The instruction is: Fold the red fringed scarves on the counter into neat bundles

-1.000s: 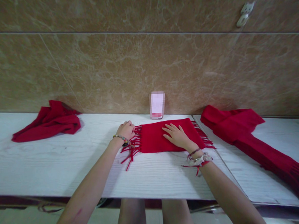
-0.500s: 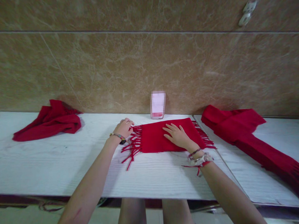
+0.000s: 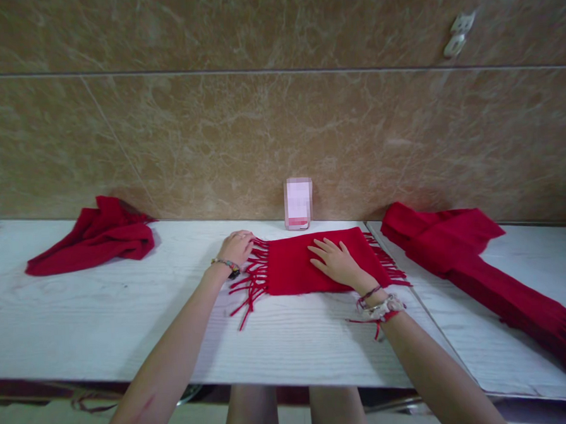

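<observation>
A red fringed scarf (image 3: 291, 275) lies flat as a rectangle on the white table, with tassels spreading from its left and right ends. My right hand (image 3: 335, 260) rests open on the scarf, palm down and fingers spread. At the upper left corner my left hand (image 3: 236, 247) has its fingers curled together on the tassels; the fingertips are partly hidden. Lower strands of that fringe hang loose and splayed toward the front.
A phone (image 3: 298, 203) with a blurred screen leans on the marbled wall (image 3: 213, 146) behind the scarf. Left on the table (image 3: 104, 335) lies a crumpled red cloth (image 3: 99, 240). To the right, another red scarf (image 3: 486, 283) stretches past a table seam.
My left hand shifted slightly left with looser fingers, then came back in on the tassels. My right hand stays on the scarf. The view has tilted up a little.
</observation>
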Available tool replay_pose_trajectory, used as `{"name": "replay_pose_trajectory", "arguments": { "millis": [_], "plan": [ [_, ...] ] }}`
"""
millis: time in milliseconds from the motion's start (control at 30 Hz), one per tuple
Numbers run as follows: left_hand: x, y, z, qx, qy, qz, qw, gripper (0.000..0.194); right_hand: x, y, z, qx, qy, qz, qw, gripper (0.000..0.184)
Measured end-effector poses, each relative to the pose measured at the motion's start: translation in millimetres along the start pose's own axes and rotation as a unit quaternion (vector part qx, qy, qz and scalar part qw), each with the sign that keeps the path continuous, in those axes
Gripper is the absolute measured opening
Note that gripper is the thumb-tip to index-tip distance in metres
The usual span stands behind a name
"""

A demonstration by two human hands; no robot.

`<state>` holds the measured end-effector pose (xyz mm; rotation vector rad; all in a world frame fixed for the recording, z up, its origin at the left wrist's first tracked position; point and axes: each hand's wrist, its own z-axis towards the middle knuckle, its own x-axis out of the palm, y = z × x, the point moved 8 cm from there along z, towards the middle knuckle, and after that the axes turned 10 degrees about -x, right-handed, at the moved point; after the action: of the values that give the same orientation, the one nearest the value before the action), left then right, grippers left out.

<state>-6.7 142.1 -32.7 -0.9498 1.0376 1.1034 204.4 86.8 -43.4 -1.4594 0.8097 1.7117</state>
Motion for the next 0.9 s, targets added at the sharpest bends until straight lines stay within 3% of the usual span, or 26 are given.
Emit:
{"name": "replay_pose_trajectory", "arguments": {
  "millis": [67,133,333,433,467,533,600,667,833,900],
  "plan": [
    [10.0,-24,2,0.066,0.030,0.002,0.997,0.026,0,0,0,0.002,0.001,0.000,1.000,0.041],
    [18.9,-30,4,0.066,0.059,0.024,0.996,0.027,0,-1,0,0.003,0.003,0.000,1.000,0.041],
    [8.2,27,-1,-0.114,0.039,0.081,0.989,0.027,0,0,0,0.003,0.007,0.004,1.000,0.042],
    [0.7,32,-5,-0.135,0.036,0.081,0.987,0.026,-2,1,0,0.002,0.004,0.002,1.000,0.041],
    [0.3,22,-5,-0.100,0.040,0.067,0.992,0.025,-2,1,0,0.003,0.004,0.002,1.000,0.041],
    [2.6,-11,-8,0.027,0.064,0.015,0.997,0.025,-2,1,0,0.003,0.005,0.003,1.000,0.041],
    [6.7,-41,-17,0.158,0.108,-0.036,0.981,0.022,-2,1,0,0.003,0.007,0.005,1.000,0.041],
    [11.3,-47,-22,0.192,0.147,-0.034,0.970,0.019,-2,1,0,0.002,0.008,0.007,1.000,0.042],
    [1.0,21,-13,-0.001,0.148,0.076,0.986,0.016,-1,1,-1,0.001,0.006,0.011,1.000,0.042],
    [-9.7,36,-12,-0.030,0.134,0.085,0.987,0.020,-1,0,-1,0.003,0.005,0.012,1.000,0.042]
  ]
}}
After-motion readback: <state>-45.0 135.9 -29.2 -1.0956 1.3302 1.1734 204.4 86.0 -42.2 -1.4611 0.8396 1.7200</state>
